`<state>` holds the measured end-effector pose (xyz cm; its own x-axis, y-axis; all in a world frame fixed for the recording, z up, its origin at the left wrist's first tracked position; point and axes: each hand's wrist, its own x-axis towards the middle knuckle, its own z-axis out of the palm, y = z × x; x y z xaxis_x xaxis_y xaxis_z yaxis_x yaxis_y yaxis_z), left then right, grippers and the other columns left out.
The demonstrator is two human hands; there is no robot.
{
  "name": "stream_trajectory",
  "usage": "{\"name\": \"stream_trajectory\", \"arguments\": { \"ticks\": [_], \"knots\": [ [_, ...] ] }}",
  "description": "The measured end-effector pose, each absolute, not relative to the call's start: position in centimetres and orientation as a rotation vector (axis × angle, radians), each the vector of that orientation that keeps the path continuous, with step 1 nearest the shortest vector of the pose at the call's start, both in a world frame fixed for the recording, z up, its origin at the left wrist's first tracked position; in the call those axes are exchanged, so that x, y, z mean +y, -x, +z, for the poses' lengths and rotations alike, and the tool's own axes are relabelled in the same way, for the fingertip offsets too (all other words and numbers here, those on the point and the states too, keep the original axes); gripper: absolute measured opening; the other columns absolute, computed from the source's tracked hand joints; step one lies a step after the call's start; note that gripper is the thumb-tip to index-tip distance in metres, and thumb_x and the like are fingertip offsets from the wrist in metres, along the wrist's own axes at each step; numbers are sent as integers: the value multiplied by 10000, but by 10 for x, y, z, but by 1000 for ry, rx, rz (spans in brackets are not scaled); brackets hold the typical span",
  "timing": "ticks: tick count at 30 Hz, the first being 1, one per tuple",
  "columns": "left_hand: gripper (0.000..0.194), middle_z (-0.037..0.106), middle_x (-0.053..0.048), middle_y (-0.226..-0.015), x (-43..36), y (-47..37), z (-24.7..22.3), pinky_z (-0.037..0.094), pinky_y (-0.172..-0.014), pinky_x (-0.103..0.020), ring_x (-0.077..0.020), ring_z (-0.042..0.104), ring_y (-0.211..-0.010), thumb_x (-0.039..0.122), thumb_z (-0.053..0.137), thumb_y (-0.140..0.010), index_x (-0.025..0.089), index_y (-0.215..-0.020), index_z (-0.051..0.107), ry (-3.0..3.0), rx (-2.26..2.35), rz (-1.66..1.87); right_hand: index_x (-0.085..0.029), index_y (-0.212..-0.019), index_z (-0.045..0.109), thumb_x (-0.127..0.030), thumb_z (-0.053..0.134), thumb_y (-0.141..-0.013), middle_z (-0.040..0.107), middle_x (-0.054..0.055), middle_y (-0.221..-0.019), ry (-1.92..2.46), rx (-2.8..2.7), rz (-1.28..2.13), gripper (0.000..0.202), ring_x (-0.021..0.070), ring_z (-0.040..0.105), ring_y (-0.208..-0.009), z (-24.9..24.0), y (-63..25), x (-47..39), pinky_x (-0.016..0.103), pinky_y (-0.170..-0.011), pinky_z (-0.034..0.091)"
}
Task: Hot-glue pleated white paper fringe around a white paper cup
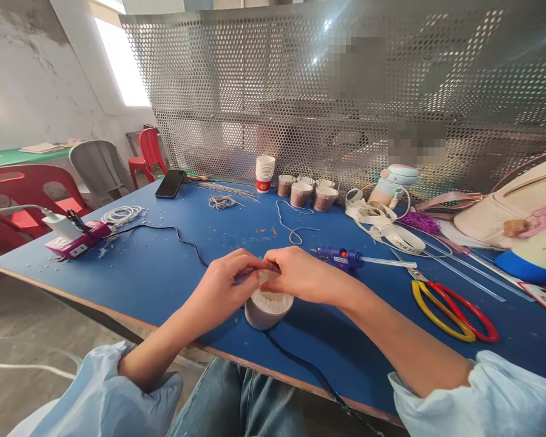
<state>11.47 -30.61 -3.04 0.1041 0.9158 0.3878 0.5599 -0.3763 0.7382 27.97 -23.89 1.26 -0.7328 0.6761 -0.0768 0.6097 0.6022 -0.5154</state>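
A small round cup with a pale inside (268,311) stands near the front edge of the blue table, below both hands. My left hand (230,279) is at its left rim, fingers curled and pinched together. My right hand (295,274) reaches over the rim from the right, its fingertips meeting those of my left hand above the opening. Whatever lies between the fingertips is too small to make out. A blue glue gun (341,257) with a clear stick lies just beyond my right forearm.
Several wrapped cups (301,194) and a stack of paper cups (265,173) stand at the back. Red and yellow scissors (455,309) lie right. A power strip (78,243) sits left; its black cable crosses the table. A phone (170,183), cord and white ribbon (386,224) lie farther back.
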Motion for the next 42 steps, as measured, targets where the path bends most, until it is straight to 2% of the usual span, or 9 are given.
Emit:
{"name": "stream_trajectory", "arguments": {
  "ticks": [3, 6, 10, 18, 26, 29, 34, 39, 42],
  "knots": [
    [270, 662, -2, -866, -309, -115, -29, 391, -580, -205, -84, 522, -638, 86, 492, -795, 183, -931, 705, -1981, 1458, 1169, -198, -683, 544, -308, 606, -737, 526, -52, -625, 1088, -2699, 890, 137, 97, 428, -568, 20, -286, -240, 228, -486, 294],
    [251, 660, -3, -858, -310, -116, -30, 399, -597, -203, -86, 532, -659, 86, 496, -790, 169, -917, 696, -1998, 1458, 1185, -184, -714, 600, -265, 534, -802, 607, -22, -680, 1104, -2677, 797, 137, 103, 498, -609, 25, -286, -244, 228, -546, 336],
    [247, 653, -4, -853, -309, -118, -33, 406, -605, -205, -87, 536, -663, 96, 490, -790, 164, -916, 691, -2015, 1464, 1210, -175, -654, 580, -140, 507, -770, 623, -5, -649, 1147, -2695, 556, 141, 108, 500, -597, 23, -279, -247, 243, -572, 328],
    [230, 663, -7, -862, -311, -119, -29, 405, -587, -212, -93, 540, -659, 108, 485, -790, 169, -889, 684, -1981, 1490, 1188, -174, -792, 657, -236, 560, -735, 669, -1, -741, 1064, -2809, 878, 128, 130, 550, -643, 36, -298, -242, 234, -535, 356],
    [215, 657, -8, -862, -312, -120, -33, 407, -603, -220, -98, 544, -673, 115, 501, -798, 172, -901, 680, -1970, 1495, 1191, -167, -697, 616, -151, 525, -747, 688, 26, -725, 1227, -2747, 582, 105, 130, 572, -649, 27, -287, -249, 239, -570, 358],
    [183, 653, -20, -863, -312, -118, -31, 420, -631, -230, -113, 560, -712, 199, 513, -860, 174, -910, 687, -1935, 1439, 1203, -165, -744, 661, -262, 560, -782, 691, 20, -737, 1188, -2743, 754, 145, 136, 570, -656, 35, -294, -248, 244, -569, 370],
    [297, 672, -51, -933, -315, -113, -22, 447, -687, -244, -154, 588, -821, 389, 490, -926, 178, -962, 695, -1861, 1353, 1186, -177, -918, 698, -486, 521, -846, 693, 27, -832, 1223, -2479, 943, 364, 148, 583, -710, 53, -313, -242, 251, -571, 388],
    [335, 665, -45, -879, -316, -111, -19, 454, -697, -240, -152, 573, -790, 392, 460, -936, 157, -935, 698, -1853, 1372, 1170, -184, -879, 691, -401, 579, -811, 705, 23, -826, 1169, -2551, 949, 253, 155, 605, -722, 41, -305, -246, 251, -598, 417],
    [340, 662, -40, -892, -315, -112, -21, 452, -712, -235, -147, 569, -801, 398, 452, -941, 159, -946, 693, -1859, 1364, 1160, -181, -792, 673, -264, 553, -802, 709, 33, -783, 1177, -2681, 746, 146, 156, 611, -691, 29, -292, -251, 251, -586, 397]
  ]
}}
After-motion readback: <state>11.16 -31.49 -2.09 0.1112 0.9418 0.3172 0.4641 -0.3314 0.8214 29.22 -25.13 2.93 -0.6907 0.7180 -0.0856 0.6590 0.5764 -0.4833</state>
